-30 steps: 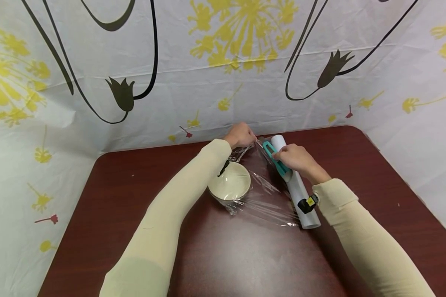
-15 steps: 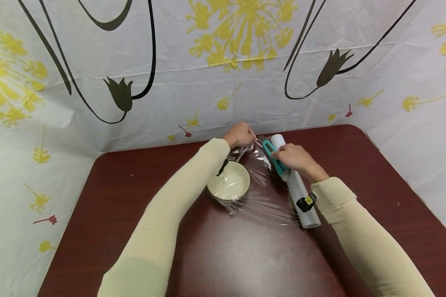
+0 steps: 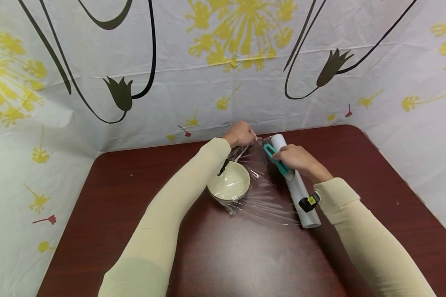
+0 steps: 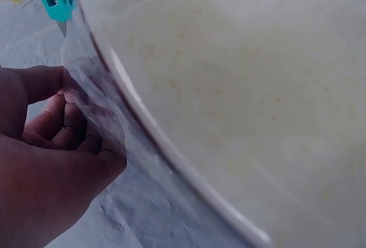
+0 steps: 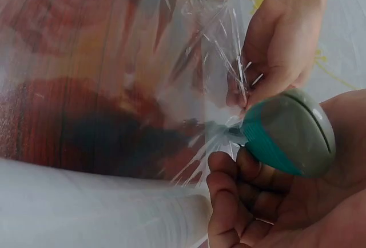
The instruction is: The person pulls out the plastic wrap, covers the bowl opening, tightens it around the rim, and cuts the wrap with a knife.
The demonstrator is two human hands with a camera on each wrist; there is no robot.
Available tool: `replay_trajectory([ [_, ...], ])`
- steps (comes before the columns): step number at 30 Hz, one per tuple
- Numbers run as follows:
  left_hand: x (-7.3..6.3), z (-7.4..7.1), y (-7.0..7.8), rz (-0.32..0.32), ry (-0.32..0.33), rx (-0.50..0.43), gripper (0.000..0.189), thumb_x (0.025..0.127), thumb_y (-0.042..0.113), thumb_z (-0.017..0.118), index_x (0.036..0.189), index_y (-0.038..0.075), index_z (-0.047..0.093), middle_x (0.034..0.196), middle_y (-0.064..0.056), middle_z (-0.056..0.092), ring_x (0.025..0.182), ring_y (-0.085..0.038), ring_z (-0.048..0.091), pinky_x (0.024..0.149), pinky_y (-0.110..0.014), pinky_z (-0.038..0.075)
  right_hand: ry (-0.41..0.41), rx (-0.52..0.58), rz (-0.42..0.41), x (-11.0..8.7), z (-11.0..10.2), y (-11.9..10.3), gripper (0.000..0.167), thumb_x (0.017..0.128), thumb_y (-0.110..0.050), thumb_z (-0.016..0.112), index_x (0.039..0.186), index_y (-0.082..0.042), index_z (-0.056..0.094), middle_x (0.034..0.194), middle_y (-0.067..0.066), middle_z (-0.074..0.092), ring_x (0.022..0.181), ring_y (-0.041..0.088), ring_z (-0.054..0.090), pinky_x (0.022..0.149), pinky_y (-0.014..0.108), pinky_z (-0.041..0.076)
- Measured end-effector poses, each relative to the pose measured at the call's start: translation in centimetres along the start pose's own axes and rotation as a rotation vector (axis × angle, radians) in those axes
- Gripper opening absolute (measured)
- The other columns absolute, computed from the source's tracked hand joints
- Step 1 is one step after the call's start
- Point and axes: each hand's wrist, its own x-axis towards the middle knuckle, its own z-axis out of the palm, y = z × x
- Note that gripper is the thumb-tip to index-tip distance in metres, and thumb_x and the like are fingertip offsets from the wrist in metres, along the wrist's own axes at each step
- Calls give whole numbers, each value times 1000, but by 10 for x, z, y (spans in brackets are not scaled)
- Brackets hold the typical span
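Observation:
Near the table's far edge, my left hand (image 3: 239,134) pinches a corner of clear plastic wrap (image 3: 269,204) between thumb and fingers. My right hand (image 3: 295,156) grips a teal and grey utility knife (image 3: 276,161). In the left wrist view the bare blade (image 4: 62,28) points at the film just beyond my left fingertips. The right wrist view has the knife's front against gathered film, its grey rear end (image 5: 300,134) toward the camera. A cream bowl (image 3: 230,181) sits under the stretched wrap, partly behind my left sleeve. The wrap runs from it to a white roll (image 3: 301,198).
The roll lies lengthwise under my right forearm on the dark red table (image 3: 245,255). A white patterned cloth (image 3: 208,90) hangs right behind the table's far edge. Black wrist cameras (image 3: 309,202) sit at both cuffs.
The knife has shifted slightly toward me, and the film near its tip, bunched half a second ago, now looks flatter. My left hand, the bowl and the roll stay nearly in place.

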Motion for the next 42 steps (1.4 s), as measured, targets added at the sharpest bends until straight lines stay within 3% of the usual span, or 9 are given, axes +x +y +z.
replay_trajectory([
  [3,-2,0,1,-12,-18,-23,37,112,15,61,86,5,85,118,-5,82,71,-13,63,76,-25,50,-9,19,5,-2,-1,1,30,110,-30,55,108,-2,65,96,13,55,91,29,55,83,45,47],
  [11,64,24,-45,-39,-72,-25,45,105,21,61,62,13,72,83,4,77,52,-13,46,63,-28,48,-34,13,0,-9,-1,7,32,108,-32,58,109,-1,67,95,11,56,93,29,57,87,46,48],
  [15,68,27,-45,-48,-64,1,46,106,27,63,64,15,76,93,10,79,51,-12,51,64,-28,52,-28,-21,-48,-12,2,11,31,107,-28,58,83,-9,59,76,2,47,72,21,48,74,41,45],
  [20,61,27,-36,-53,-43,15,48,106,25,64,60,15,71,106,9,81,57,-11,55,69,-27,52,-17,-35,-110,-13,6,14,48,102,-18,57,59,-21,36,56,-7,26,54,11,23,59,33,34],
  [27,30,15,-14,-40,-3,20,45,103,18,61,59,14,67,101,4,82,67,-10,61,74,-26,52,17,-86,-165,-15,8,15,48,95,-14,60,55,-22,35,57,-8,25,54,11,24,58,31,33],
  [32,19,9,-7,-26,1,28,50,107,21,60,58,14,66,104,4,82,63,-10,60,76,-25,53,24,-159,-177,-23,8,16,42,98,-20,62,57,-17,52,84,4,45,78,20,41,70,33,38],
  [35,19,10,-11,-19,19,20,51,105,22,60,54,17,60,99,5,82,59,-8,56,73,-24,51,17,-180,-198,-26,8,18,45,100,-22,63,57,-16,52,83,6,44,77,21,41,71,34,38],
  [39,3,5,-3,2,50,2,42,104,16,62,62,11,70,107,1,83,77,-10,69,76,-23,55,18,-204,-209,-30,10,22,39,101,-23,64,63,-12,63,84,8,48,79,23,45,72,36,41],
  [42,-9,0,5,-1,65,15,33,105,13,63,80,3,82,121,-3,82,101,-15,75,85,-22,56,22,-218,-196,-35,11,23,32,102,-26,64,81,-7,78,103,13,57,95,27,51,79,40,44],
])
